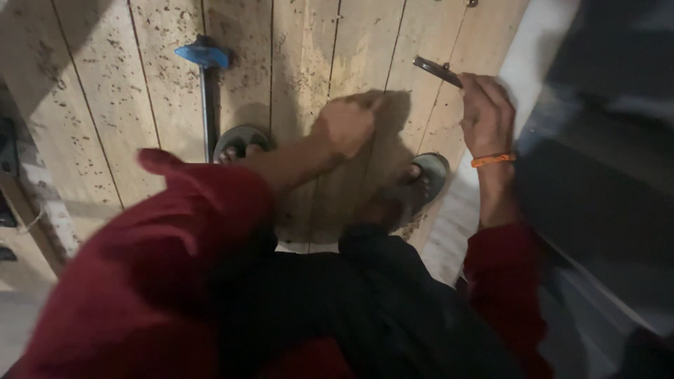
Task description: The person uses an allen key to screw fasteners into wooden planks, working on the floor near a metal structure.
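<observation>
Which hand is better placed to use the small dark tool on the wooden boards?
Probably the right hand: it already grips the small dark tool above the wooden boards. The left hand rests on the boards, holding nothing visible.

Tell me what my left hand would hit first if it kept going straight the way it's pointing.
Probably the wooden plank panel: the left hand points up-right, low over the boards, with nothing else ahead. It may already touch them; blur hides that.
</observation>
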